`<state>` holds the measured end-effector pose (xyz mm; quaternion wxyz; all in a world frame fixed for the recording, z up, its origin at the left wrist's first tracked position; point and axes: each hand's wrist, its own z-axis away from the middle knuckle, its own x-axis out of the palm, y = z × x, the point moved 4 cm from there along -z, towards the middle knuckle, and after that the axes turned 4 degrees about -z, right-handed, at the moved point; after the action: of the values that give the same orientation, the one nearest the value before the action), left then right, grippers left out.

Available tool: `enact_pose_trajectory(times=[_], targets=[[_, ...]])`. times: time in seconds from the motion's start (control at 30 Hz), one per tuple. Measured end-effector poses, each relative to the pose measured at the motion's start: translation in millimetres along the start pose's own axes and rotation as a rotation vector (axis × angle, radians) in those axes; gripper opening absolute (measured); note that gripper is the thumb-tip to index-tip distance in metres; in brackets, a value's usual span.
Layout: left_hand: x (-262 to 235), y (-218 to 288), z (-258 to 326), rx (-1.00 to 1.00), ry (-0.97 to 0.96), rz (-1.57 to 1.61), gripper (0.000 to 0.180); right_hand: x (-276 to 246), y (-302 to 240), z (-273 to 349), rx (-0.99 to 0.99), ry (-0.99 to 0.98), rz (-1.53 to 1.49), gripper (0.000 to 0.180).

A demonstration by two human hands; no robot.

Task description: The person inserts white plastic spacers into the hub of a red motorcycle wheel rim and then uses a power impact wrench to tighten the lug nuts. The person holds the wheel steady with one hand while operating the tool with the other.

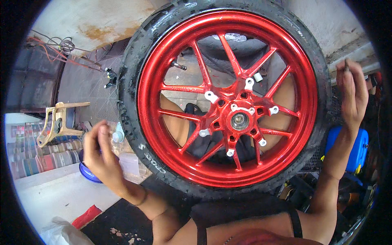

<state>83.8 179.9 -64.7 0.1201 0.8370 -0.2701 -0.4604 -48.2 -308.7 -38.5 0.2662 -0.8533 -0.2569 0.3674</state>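
Observation:
A glossy red motorcycle wheel (227,181) with a black tyre (132,122) fills the middle, in front of my body and legs. Its hub (240,121) carries a bearing, with several bare silver mounting lugs around it. The valve stem (179,65) pokes inward from the upper left of the rim. My left hand (101,151) hovers left of the tyre, apart from it, fingers curled inward; whatever they may pinch is hidden. Beyond the tyre's right side, my right hand (353,90) is raised with bent fingers closed around a small dark thing, too small to name.
At left, a gold-coloured metal bracket (61,122) stands near rows of tape-like rolls (51,159). A blue bowl-shaped thing (87,173) sits on a white surface behind my left wrist. A blue case (356,150) lies at right, beside my forearm. Cables (61,45) hang upper left.

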Motion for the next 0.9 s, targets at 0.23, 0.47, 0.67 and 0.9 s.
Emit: enact_pose_trajectory(times=[0.23, 0.47, 0.67, 0.9], targets=[[55, 146, 32, 0.567, -0.621, 0.002, 0.04, 14, 54, -78, -0.021, -0.036, -0.061, 0.031], [51, 94, 40, 0.006, -0.578, 0.218, 0.041, 38, 25, -89, 0.107, -0.053, -0.079, 0.025], [90, 86, 77, -0.112, -1.047, 0.199, 0.087, 32, 117, -103, 0.253, -0.183, -0.337, 0.039], [122, 70, 95, -0.151, -0.824, 0.604, 0.083, 29, 146, -91, 0.301, -0.14, -0.367, 0.031]])
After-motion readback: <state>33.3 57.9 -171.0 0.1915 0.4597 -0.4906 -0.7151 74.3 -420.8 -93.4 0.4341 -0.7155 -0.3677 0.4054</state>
